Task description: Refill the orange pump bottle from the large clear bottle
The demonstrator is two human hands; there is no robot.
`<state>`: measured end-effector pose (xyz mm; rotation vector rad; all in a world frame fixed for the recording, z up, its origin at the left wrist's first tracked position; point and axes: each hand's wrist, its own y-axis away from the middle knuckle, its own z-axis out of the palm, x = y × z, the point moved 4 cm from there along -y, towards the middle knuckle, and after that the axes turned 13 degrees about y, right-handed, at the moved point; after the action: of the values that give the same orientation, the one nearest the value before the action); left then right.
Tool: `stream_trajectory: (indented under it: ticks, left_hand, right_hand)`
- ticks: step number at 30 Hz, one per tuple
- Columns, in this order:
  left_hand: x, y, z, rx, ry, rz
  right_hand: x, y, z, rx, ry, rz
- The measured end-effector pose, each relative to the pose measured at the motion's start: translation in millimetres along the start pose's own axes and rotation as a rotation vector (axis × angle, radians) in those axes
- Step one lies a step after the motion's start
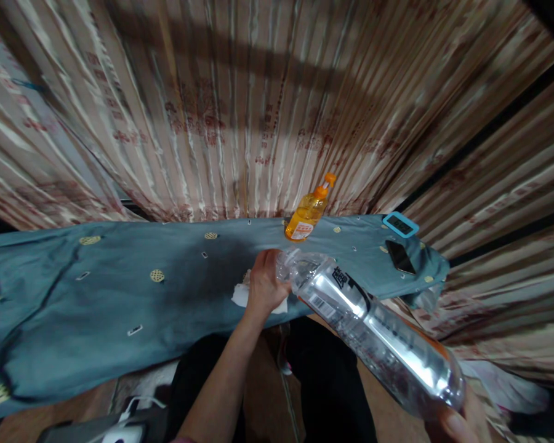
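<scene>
A large clear plastic bottle (369, 326) with a shiny label and dark lettering slants across the view, its neck to the left and its base low at the right. My left hand (264, 284) is closed at the neck end; its fingertips are partly hidden. At the base, my right hand (461, 421) grips the bottle, cut off by the bottom of the frame. White tissue or cloth (241, 296) shows behind my left hand, and I cannot tell whether it is held or lying on the table. Behind the bottle stands an orange pump bottle (303, 218) of yellow-orange liquid.
A teal patterned cloth (120, 295) covers the long narrow table. On its right end lie a blue-framed device (401, 225) and a dark phone (400, 257). Patterned curtains (240, 111) hang close behind and at the right. A white cable and plug (124, 431) are at lower left.
</scene>
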<state>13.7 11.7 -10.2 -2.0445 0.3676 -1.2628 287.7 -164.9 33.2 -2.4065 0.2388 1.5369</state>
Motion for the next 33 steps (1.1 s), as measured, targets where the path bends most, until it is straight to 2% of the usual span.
stream_trajectory:
  ticks: [3,9,16,28,33]
  left_hand:
    - [-1,0,-0.1,0.003,0.011,-0.002]
    - [1,0,-0.6,0.012,0.018,0.022]
    - [1,0,-1.1,0.015,0.015,0.021]
    - [2,-1,-1.7,0.009,0.010,0.027]
    - [0,0,-1.4,0.024,0.006,0.039]
  right_hand:
    - [3,0,-1,0.029,-0.005,0.114]
    - [-8,2,5,0.081,-0.107,0.229]
    - [-3,1,2,0.026,-0.079,0.193]
    - [-1,0,1,0.067,-0.136,0.196]
    - [14,-1,-6,0.050,-0.020,0.062]
